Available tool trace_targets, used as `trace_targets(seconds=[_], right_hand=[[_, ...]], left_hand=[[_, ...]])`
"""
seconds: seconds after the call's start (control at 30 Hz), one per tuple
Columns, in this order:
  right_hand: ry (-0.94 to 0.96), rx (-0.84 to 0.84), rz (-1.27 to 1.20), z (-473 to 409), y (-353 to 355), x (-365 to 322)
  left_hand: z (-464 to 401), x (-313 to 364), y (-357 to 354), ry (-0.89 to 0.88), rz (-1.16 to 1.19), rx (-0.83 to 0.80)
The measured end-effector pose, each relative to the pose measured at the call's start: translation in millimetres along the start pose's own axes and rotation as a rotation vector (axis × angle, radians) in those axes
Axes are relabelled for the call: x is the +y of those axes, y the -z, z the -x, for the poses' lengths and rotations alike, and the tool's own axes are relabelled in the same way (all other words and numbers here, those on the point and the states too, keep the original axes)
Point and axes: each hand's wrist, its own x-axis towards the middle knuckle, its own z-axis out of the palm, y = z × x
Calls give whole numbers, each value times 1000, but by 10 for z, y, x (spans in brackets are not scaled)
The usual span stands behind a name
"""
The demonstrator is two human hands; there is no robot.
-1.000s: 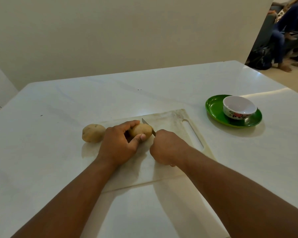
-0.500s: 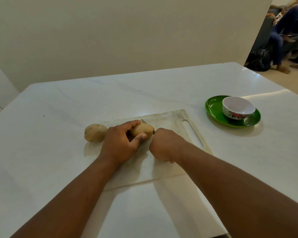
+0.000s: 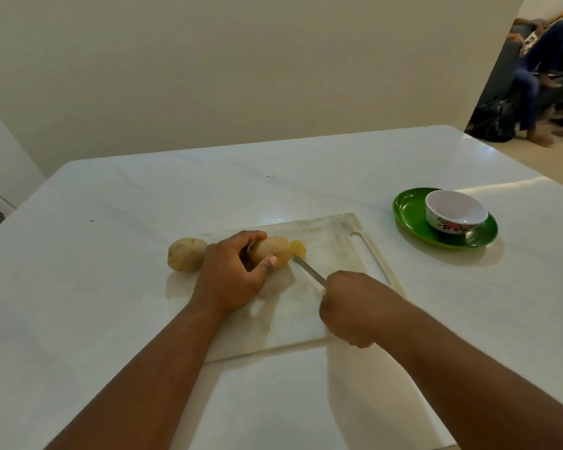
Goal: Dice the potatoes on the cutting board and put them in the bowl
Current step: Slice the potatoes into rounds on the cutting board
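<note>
The white bench carries a pale cutting board. Far right, a green plate holds the bowl. The left hand grips 1 potato; its cut slice seems just detached. Another potato lies left. The right hand clasps a knife.

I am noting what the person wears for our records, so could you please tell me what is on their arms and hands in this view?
Nothing is worn, as far as the view shows. The left hand and right hand are bare, with no gloves, rings or watch visible. Both forearms are uncovered down to the frame's lower edge, so no sleeves show.
</note>
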Motion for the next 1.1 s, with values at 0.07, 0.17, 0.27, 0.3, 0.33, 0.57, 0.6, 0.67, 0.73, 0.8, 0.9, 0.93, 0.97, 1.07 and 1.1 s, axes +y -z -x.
trace_targets(seconds=[0.07,0.17,0.27,0.3,0.33,0.57,0.6,0.67,0.73,0.8,0.9,0.93,0.97,1.07,1.1], right_hand=[[5,20,-19,3,12,102],[15,103,-79,-46,11,193],[74,307,-144,-122,11,234],[87,350,-186,-158,8,235],[105,382,-234,-192,-1,226],[186,275,-640,-325,-248,7],[176,280,-637,-351,-288,-6],[176,340,-572,-404,-350,-18],[174,373,-537,-428,-382,-33],[174,400,-500,-435,-396,-37],[196,442,-399,-398,-396,-53],[204,454,-382,-386,-394,-61],[211,463,-374,-381,-395,-67],[225,476,-359,-388,-407,-79],[222,471,-353,-388,-411,-83]], left_hand=[[2,-11,-4,-3,18,-2],[-9,-35,-19,0,33,-13],[-5,-29,-18,-3,40,-15],[-10,-28,-22,0,47,-13],[-15,-27,-30,2,51,-8],[-48,-45,-25,-18,-6,-27],[-55,-44,-18,-21,-30,-31],[-73,-45,-4,-17,-58,-40],[-87,-48,6,-7,-59,-55],[-97,-49,8,1,-61,-59],[-95,-41,12,7,-52,-58],[-94,-41,10,8,-41,-56],[-91,-39,8,9,-34,-52],[-87,-36,3,12,-35,-44],[-87,-37,3,10,-39,-45]])
